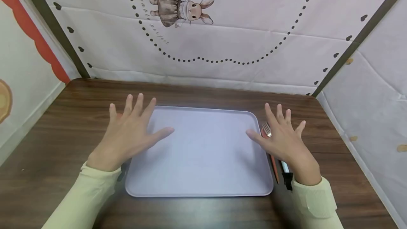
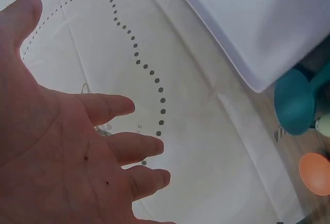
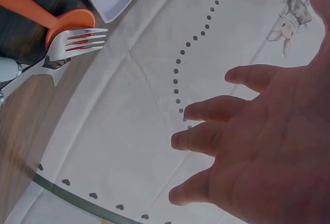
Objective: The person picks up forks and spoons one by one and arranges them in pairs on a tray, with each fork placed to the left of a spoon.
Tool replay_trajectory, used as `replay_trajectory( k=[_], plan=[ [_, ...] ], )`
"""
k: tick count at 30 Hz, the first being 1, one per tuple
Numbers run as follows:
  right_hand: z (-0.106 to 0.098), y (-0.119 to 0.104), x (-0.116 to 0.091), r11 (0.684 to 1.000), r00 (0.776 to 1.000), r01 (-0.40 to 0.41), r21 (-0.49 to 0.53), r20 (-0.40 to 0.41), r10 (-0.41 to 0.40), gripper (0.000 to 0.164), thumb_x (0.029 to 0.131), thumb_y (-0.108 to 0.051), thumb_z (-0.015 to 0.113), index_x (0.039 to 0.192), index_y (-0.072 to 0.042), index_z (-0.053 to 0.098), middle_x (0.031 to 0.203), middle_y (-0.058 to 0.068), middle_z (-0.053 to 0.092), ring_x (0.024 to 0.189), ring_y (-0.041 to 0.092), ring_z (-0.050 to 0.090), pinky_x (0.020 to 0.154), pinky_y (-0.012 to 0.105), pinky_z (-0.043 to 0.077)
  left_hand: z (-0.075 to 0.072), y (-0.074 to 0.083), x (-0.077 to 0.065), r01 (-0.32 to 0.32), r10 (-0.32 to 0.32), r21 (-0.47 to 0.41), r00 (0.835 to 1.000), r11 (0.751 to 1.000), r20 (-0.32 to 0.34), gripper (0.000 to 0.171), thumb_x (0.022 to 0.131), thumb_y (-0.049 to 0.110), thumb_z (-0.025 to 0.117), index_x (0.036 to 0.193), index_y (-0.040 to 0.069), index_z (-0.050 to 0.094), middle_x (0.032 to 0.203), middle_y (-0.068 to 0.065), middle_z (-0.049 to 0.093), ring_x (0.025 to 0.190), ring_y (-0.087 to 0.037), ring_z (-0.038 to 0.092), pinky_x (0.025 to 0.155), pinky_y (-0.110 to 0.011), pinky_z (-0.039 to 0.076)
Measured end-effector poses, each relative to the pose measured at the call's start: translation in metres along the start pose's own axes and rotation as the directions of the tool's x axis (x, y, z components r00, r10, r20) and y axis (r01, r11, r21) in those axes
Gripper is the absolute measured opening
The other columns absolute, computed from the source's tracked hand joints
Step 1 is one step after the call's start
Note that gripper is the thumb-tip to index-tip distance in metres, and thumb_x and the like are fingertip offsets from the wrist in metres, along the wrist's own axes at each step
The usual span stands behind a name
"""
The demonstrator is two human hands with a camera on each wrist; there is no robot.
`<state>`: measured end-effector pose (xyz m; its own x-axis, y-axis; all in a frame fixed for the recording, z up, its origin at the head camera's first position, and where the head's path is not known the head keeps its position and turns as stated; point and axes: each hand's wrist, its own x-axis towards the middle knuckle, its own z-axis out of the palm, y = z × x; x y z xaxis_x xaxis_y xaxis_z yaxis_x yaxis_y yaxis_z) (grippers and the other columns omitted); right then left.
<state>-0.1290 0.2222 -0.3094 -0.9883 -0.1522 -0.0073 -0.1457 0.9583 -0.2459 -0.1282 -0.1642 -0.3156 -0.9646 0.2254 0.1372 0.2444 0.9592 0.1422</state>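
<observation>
Both hands are raised over the table with fingers spread, holding nothing. My left hand [image 1: 128,133] hovers across the left edge of a pale lavender tray [image 1: 203,151]. Near that side, the left wrist view shows a teal spoon-like utensil [image 2: 294,103] and an orange spoon bowl [image 2: 315,175]; the hand mostly hides them from the head view. Over the tray's right edge, my right hand [image 1: 284,139] partly covers a metal fork [image 1: 267,129] and an orange spoon [image 1: 274,169]. In the right wrist view, another metal utensil head [image 3: 54,74] lies behind the fork [image 3: 80,41].
A dark wooden table [image 1: 203,215] carries everything. Beside the right wrist lie a pale blue handle [image 1: 285,167] and a small black item [image 1: 287,179]. White printed cloth [image 1: 238,17] hangs behind the table, with more cloth walls at both sides.
</observation>
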Motion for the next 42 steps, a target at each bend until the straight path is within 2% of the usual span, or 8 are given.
replay_trajectory(
  k=[4, 13, 26, 34, 42],
  plan=[
    [0.002, 0.004, 0.0, 1.0, 1.0, -0.004, -0.008, 0.001, 0.004, 0.099, 0.079, -0.078, 0.037, 0.149, -0.019, -0.002, 0.149, 0.025, -0.004, 0.129, 0.041, -0.014, 0.088, 0.077, -0.013, 0.001, 0.002, 0.001, 0.006, -0.006, -0.019, 1.0, 1.0, 0.022, 0.1, 0.077, 0.083, 0.026, 0.148, 0.014, 0.014, 0.149, -0.024, 0.008, 0.132, -0.039, -0.006, 0.097, -0.071, -0.008],
    [0.005, 0.009, -0.001, 1.0, 1.0, 0.01, -0.021, 0.014, -0.01, 0.102, 0.078, -0.078, 0.039, 0.149, -0.015, 0.001, 0.149, 0.027, -0.002, 0.129, 0.043, -0.011, 0.088, 0.078, -0.011, 0.002, 0.0, 0.001, 0.021, -0.02, -0.017, 0.999, 1.0, 0.04, 0.104, 0.075, 0.085, 0.025, 0.148, 0.013, 0.013, 0.149, -0.025, 0.01, 0.132, -0.042, 0.002, 0.098, -0.072, -0.002],
    [0.007, 0.019, -0.01, 0.999, 0.998, -0.004, -0.046, 0.057, 0.006, 0.102, 0.079, -0.078, 0.039, 0.149, -0.013, 0.003, 0.148, 0.029, 0.003, 0.13, 0.046, -0.005, 0.09, 0.079, -0.005, 0.001, -0.002, 0.0, 0.015, -0.009, -0.061, 0.995, 0.998, 0.1, 0.106, 0.075, 0.085, 0.025, 0.148, 0.011, 0.009, 0.148, -0.026, 0.013, 0.129, -0.047, 0.013, 0.093, -0.071, 0.024],
    [0.011, 0.024, -0.012, 0.998, 0.997, -0.009, -0.068, 0.079, 0.014, 0.102, 0.079, -0.078, 0.039, 0.149, -0.011, 0.006, 0.147, 0.031, 0.005, 0.128, 0.05, -0.001, 0.089, 0.079, 0.0, 0.002, -0.003, 0.0, 0.025, -0.015, -0.08, 0.992, 0.996, 0.125, 0.107, 0.075, 0.085, 0.025, 0.148, 0.009, 0.008, 0.149, -0.026, 0.012, 0.128, -0.047, 0.018, 0.094, -0.07, 0.025],
    [0.011, 0.03, -0.016, 0.999, 0.995, -0.01, -0.044, 0.104, 0.015, 0.094, 0.084, -0.066, 0.046, 0.148, -0.009, 0.007, 0.146, 0.034, 0.008, 0.128, 0.052, 0.002, 0.09, 0.079, 0.004, 0.001, -0.004, -0.001, 0.027, -0.014, -0.087, 0.99, 0.996, 0.138, 0.11, 0.075, 0.085, 0.025, 0.146, 0.002, 0.009, 0.147, -0.028, 0.016, 0.126, -0.047, 0.023, 0.098, -0.064, 0.027]
  ],
)
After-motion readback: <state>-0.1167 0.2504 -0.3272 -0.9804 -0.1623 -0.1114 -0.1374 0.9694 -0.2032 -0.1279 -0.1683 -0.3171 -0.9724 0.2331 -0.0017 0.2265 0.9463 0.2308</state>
